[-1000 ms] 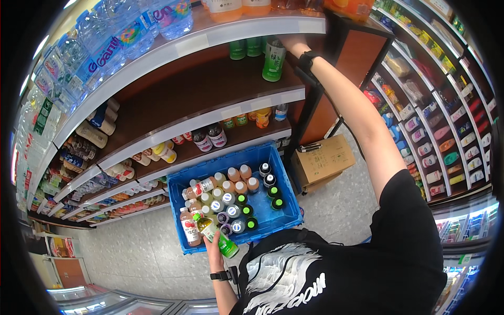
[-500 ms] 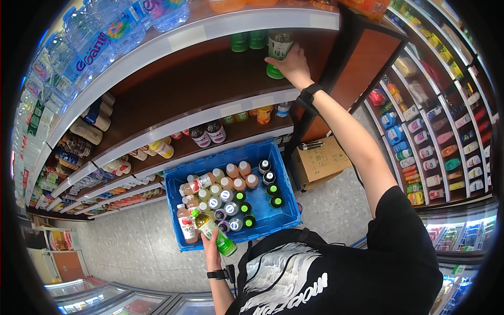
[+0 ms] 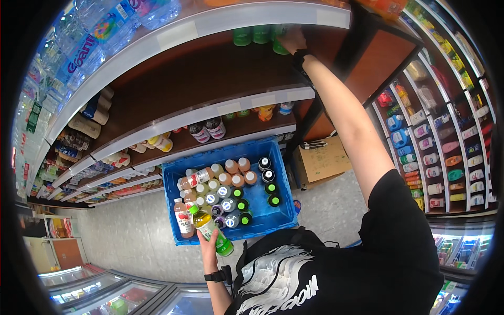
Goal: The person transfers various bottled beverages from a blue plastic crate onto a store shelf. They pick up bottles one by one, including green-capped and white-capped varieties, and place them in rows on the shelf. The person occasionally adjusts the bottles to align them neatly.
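Note:
My left hand (image 3: pixel 208 243) is wrapped round a bottle of green tea (image 3: pixel 222 244) with a green cap and yellowish drink, tilted beside the near left edge of the blue crate (image 3: pixel 231 241). Deep in the dark brown shelf (image 3: pixel 173 79), my right hand (image 3: pixel 293 39) grips another green tea bottle (image 3: pixel 280 48), which stands at the right end of a row. Two similar green bottles (image 3: pixel 261 34) are to its left. The upper shelf edge covers the tops of these bottles and part of my right fingers.
The crate holds several bottles: pink juices (image 3: pixel 184 220), black-capped dark ones (image 3: pixel 268 175) and green-capped ones (image 3: pixel 274 200). A cardboard box (image 3: pixel 323 163) stands right of it. An upright panel (image 3: pixel 386 58) closes the shelf's right side. Packs of water bottles (image 3: pixel 89 58) fill the upper left shelf.
My right hand has pushed its green tea bottle farther back into the shelf, level with the others. The left hand still holds its bottle, almost in the same place.

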{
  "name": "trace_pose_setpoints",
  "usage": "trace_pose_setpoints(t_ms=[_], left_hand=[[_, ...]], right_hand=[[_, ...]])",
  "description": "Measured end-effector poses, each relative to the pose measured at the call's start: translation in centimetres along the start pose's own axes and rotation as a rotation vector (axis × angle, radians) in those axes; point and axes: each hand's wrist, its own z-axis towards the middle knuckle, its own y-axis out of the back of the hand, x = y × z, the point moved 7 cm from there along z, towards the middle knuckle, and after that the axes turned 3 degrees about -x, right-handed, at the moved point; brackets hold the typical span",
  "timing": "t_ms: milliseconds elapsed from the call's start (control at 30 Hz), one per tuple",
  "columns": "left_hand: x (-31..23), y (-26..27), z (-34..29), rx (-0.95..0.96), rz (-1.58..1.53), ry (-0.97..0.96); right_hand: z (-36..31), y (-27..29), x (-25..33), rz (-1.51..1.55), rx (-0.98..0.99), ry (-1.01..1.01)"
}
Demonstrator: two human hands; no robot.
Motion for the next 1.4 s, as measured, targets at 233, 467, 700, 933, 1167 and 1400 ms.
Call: trace_pose_setpoints(t_ms=[233, 467, 700, 933, 1167, 1400], left_hand=[[-0.3, -1.7, -1.1, -0.073, 0.151, -0.076], [-8.6, -5.6, -2.4, 0.066, 0.438, -0.342], [-28.9, -21.4, -5.7, 0.208, 0.55, -1.549], [-33.9, -33.1, 1.6, 0.145, 0.414, -1.232], [-36.4, -40.6, 10.4, -0.007, 0.544, -1.156], [-39.2, -45.3, 17.3, 0.162, 0.458, -1.131]], right_hand=[[0.3, -0.3, -0.3, 0.016, 0.125, 0.021], [-16.7, 9.7, 6.6, 0.663, 0.01, -0.018], [-39.1, 10.2, 0.5, 0.829, 0.695, -0.146], [-51.7, 11.5, -14.6, 0.491, 0.806, -0.322], [-61.6, 14.6, -29.3, 0.162, 0.841, -0.413], [-72.6, 16.1, -38.4, 0.454, 0.818, -1.224]])
